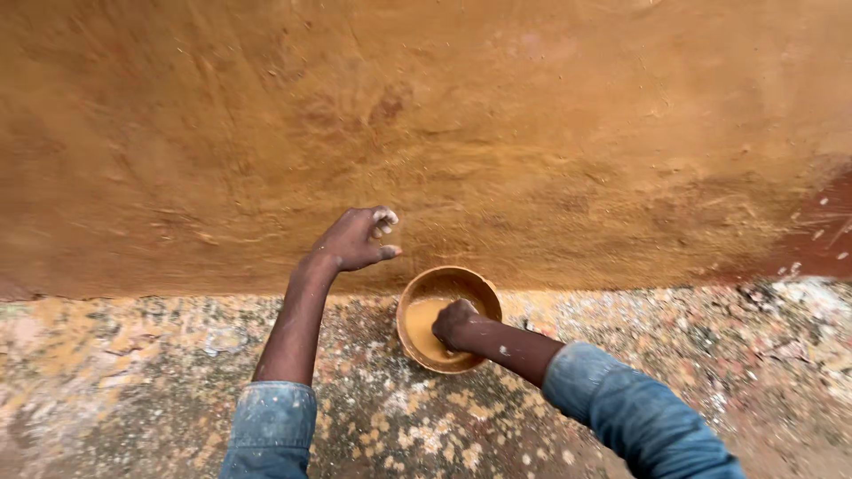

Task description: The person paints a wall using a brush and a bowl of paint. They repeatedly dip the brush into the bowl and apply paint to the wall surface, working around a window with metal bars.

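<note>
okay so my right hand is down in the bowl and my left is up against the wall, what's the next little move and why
Probably lift the right hand out of the bowl with a scoop of the ochre slurry and carry it to the mud wall beside the left hand. The right hand is closed inside the wet mix, while the left hand's fingers rest near the wall's base, holding nothing.

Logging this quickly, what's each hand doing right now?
Left hand: open, fingers loosely curled, against the mud wall, holding nothing.
Right hand: closed, dipped in the bowl of muddy liquid; any contents cannot be told.
</note>
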